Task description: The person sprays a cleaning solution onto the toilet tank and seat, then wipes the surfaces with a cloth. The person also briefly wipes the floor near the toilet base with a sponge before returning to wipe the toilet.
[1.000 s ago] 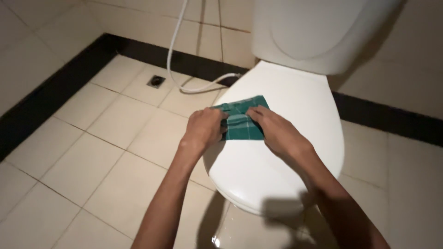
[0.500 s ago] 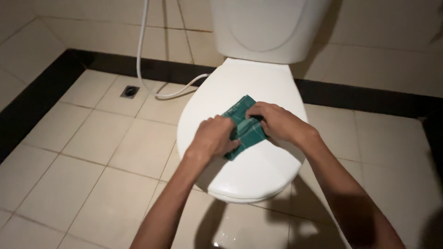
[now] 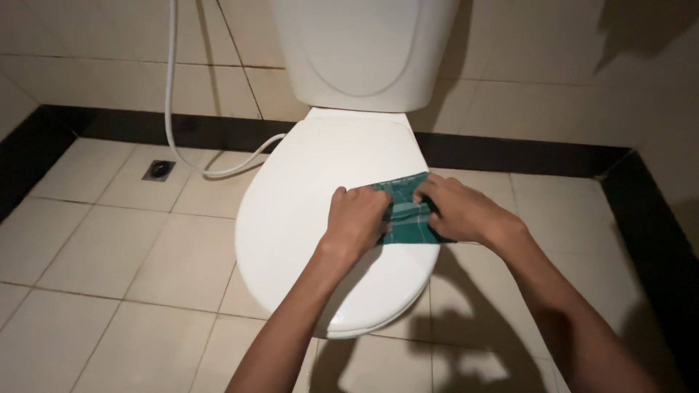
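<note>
Both hands on the green checked cloth [image 3: 408,215], right of centre, at the right edge of the closed white toilet lid [image 3: 320,218]. Left hand [image 3: 357,218] presses it flat, grip together; right hand [image 3: 459,211] pinches its right end. Cloth's long axis runs left-right. Open tiled floor [image 3: 109,255] lower left, white hose [image 3: 175,109] upper left
</note>
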